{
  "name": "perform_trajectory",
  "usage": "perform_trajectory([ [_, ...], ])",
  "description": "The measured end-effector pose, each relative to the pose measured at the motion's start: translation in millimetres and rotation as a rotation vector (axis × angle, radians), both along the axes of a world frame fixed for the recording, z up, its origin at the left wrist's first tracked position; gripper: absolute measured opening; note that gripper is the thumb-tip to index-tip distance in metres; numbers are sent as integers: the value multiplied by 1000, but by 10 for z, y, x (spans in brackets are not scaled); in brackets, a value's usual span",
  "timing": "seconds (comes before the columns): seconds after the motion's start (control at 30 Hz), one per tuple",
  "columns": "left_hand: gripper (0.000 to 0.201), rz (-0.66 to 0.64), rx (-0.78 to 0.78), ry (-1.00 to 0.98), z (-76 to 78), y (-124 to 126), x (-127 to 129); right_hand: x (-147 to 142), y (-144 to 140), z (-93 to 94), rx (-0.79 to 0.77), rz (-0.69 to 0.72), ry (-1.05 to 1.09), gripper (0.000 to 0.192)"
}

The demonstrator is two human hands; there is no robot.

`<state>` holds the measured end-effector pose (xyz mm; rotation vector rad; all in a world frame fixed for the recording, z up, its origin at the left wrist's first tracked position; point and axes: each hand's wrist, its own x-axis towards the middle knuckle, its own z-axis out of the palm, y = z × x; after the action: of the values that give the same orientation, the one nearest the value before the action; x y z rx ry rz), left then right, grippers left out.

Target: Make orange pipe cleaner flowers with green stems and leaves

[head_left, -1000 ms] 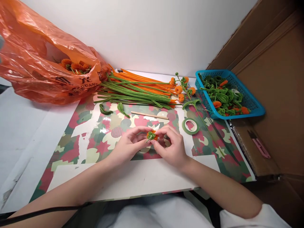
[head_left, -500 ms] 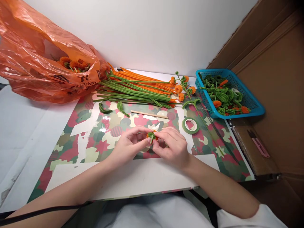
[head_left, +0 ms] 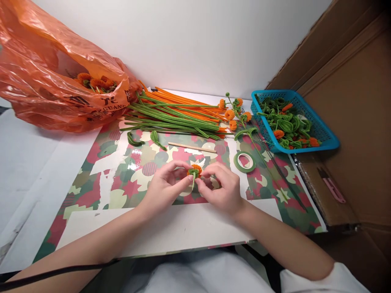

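Between my hands is a small orange pipe-cleaner flower with a green base and a short green stem pointing toward me. My left hand pinches it from the left, thumb against the green base. From the right, my right hand closes its thumb and fingertips on the flower's edge. Beyond them lie a thin wooden stick, a green pipe-cleaner leaf and a darker curled green piece. A roll of green floral tape rests right of my right hand.
Orange and green pipe cleaners lie along the back, by an orange plastic bag holding more flowers. At right are a finished flower stem, a blue basket of green and orange pieces, and a pink-handled tool on a cardboard box.
The flower has tipped so that more of its orange petals and its green stem show. My right fingers have drawn back slightly to its right edge.
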<state>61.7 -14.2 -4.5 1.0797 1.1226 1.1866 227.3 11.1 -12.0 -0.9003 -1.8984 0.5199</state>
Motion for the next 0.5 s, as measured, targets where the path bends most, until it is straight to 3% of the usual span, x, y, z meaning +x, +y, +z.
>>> perform_trajectory([
  [0.2,3,69,243,164,-20,-11,11,-36,-43,-17,-129,-3,11,9],
  [0.5,8,40,360,281,-22,-44,5,-88,-85,31,-392,-19,189,8],
])
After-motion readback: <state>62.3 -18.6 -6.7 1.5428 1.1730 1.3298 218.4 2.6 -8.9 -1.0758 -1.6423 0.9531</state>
